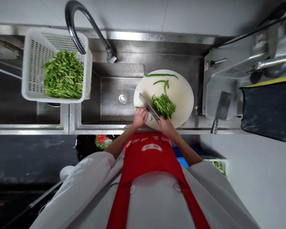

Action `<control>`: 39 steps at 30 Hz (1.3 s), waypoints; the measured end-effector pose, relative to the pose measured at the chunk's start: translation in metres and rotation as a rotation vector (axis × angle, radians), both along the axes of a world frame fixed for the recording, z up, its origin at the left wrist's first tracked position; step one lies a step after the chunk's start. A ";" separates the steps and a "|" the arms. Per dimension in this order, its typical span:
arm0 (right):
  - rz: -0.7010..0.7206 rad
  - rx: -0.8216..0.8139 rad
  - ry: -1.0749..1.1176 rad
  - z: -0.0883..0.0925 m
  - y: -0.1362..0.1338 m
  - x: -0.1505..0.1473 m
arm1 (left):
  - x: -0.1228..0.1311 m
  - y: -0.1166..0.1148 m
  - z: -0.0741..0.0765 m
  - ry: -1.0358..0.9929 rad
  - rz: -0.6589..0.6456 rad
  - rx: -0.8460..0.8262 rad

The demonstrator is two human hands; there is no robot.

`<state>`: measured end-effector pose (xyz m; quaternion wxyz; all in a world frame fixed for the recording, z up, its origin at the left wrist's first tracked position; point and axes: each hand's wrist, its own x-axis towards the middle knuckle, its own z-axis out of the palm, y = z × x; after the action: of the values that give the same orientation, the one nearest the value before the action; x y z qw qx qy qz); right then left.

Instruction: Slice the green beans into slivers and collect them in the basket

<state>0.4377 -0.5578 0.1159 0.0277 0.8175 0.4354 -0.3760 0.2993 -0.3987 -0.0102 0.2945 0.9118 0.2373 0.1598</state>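
A white oval cutting board [184, 101] lies across the right side of the sink. My right hand [167, 127] is closed round the handle of a kitchen knife [149, 106], whose blade slants up to the left over the board. Just left of the blade, my left hand [140, 117] rests with curled fingers on a green pepper, mostly hidden, its green end showing past the fingers. A pile of sliced green peppers [164, 106] sits right of the blade. Farther back lie a long whole green pepper [160, 75] and some curved ones [165, 87].
A white plastic basket [25, 76] of cut green peppers stands at the left, below the curved faucet [72, 28]. The sink basin [112, 111] lies left of the board. At the right are a cleaver [222, 106], a metal machine [219, 73] and a dark cloth [268, 109].
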 end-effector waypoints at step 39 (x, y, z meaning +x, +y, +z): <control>0.100 -0.004 0.004 0.005 0.010 0.018 | -0.002 0.030 -0.005 0.000 -0.125 -0.053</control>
<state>0.4554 -0.5479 0.1213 0.0473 0.7941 0.4748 -0.3765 0.2974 -0.3685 -0.0157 0.3281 0.9167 0.1842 0.1346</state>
